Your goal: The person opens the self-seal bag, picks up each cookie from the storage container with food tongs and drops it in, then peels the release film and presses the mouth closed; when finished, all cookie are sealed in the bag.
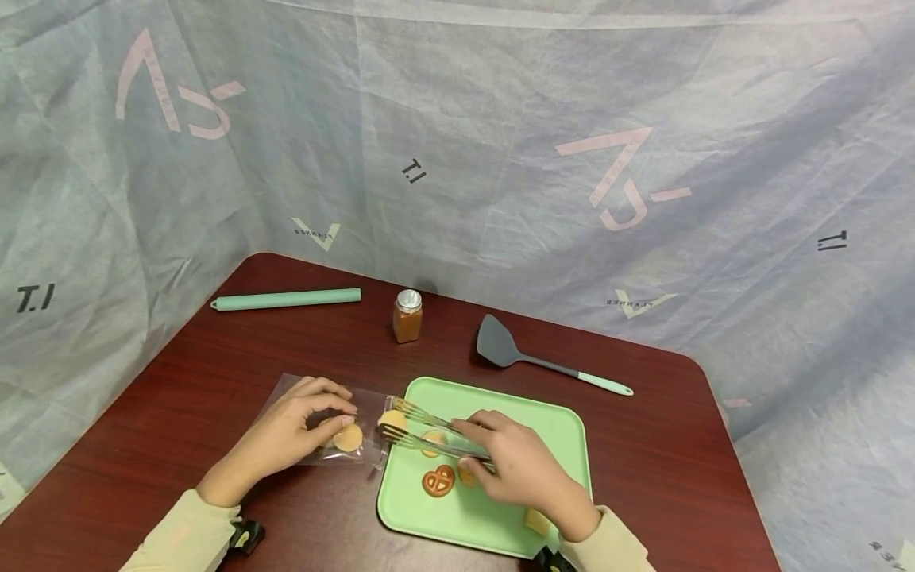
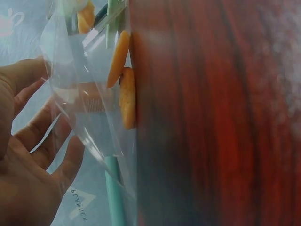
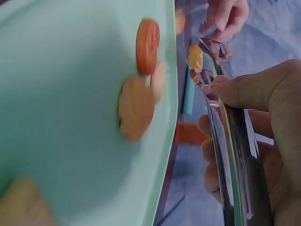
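My left hand pinches the upper film of a clear plastic bag between thumb and fingertips. Two round yellow cookies lie inside the bag. My right hand grips metal tongs with slotted ends. Between those ends sits another round cookie, held at the bag's mouth beside the left rim of the green tray. On the tray, under and near the tongs, are a pretzel-shaped cookie, a round cookie and a brownish cookie partly covered by my right hand.
A yellow square piece lies on the tray near my right wrist. Behind the tray rests a grey spatula with a pale green handle. A spice jar stands at the back, and a green stick lies at the back left.
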The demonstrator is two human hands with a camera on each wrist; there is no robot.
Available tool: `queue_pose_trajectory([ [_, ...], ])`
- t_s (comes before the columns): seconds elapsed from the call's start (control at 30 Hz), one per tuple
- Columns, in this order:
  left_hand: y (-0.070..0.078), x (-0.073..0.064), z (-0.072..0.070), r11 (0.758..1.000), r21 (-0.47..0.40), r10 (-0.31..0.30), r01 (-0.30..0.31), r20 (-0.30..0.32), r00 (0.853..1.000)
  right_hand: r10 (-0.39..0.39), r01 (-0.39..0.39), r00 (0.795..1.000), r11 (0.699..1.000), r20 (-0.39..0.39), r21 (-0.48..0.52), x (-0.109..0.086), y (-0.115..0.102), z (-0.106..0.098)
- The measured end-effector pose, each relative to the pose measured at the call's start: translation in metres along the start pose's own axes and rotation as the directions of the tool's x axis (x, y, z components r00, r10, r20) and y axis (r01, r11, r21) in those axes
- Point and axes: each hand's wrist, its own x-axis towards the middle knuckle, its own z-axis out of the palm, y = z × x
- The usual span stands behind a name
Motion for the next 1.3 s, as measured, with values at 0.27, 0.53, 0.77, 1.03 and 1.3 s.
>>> queue_pose_trajectory([
  [0.27, 0.002, 0.002, 0.001, 1.000, 0.019, 0.013, -0.012, -0.012, 1.000, -0.038, 0.037, 0.996, 0.999, 0.081, 0.021, 0.023, -0.014, 0.013],
  [0.53, 0.005, 0.007, 0.001, 1.000, 0.008, 0.010, -0.010, -0.008, 1.000, 0.017, -0.028, 0.989, 0.997, 0.145, 0.074, 0.040, -0.018, 0.021],
  [0.77, 0.004, 0.008, 0.000, 1.000, -0.006, 0.007, -0.007, -0.010, 1.000, 0.047, -0.073, 0.985, 0.985, 0.163, 0.158, 0.050, -0.025, 0.020],
  [1.03, 0.002, 0.008, 0.001, 1.000, -0.012, 0.029, -0.029, -0.031, 0.999, 0.091, -0.120, 0.981, 0.979, 0.169, 0.164, 0.060, -0.033, 0.024],
  [1.3, -0.001, 0.004, 0.000, 1.000, -0.010, 0.012, -0.012, -0.034, 0.999, 0.122, -0.153, 0.973, 0.977, 0.196, 0.149, 0.048, -0.035, 0.019],
])
